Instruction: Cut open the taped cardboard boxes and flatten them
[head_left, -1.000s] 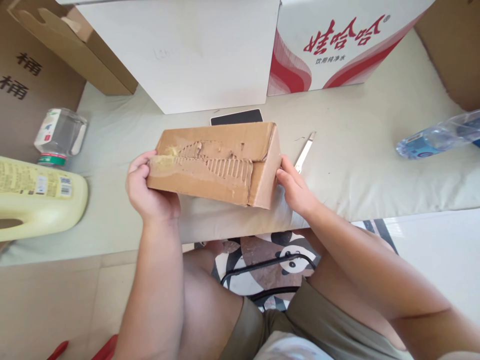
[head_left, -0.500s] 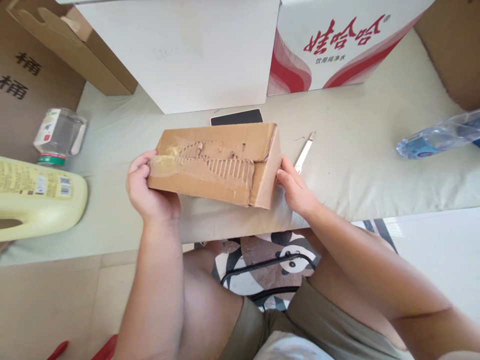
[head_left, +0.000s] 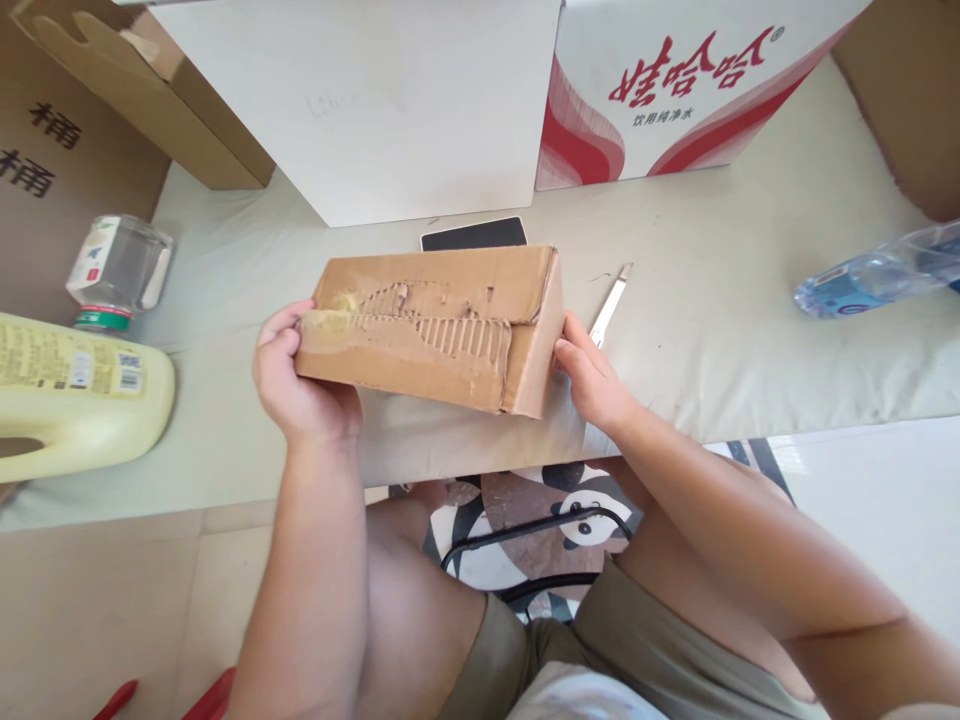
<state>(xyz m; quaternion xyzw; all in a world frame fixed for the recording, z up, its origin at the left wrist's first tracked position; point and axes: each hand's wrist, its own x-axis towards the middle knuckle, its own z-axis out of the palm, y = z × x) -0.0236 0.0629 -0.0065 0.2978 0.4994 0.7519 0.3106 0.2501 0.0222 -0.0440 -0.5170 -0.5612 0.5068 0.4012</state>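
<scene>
Cardboard box (head_left: 427,275), torn, sits between left hand (head_left: 304,380) and right hand (head_left: 595,382), fingers (head_left: 282,319) clamped on 2 ends.

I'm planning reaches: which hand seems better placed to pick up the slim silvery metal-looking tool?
Probably the right hand: it is beside the tool, touching the right end of the brown rectangular cardboard box. The left hand grips the box's opposite end, farther away.
</scene>
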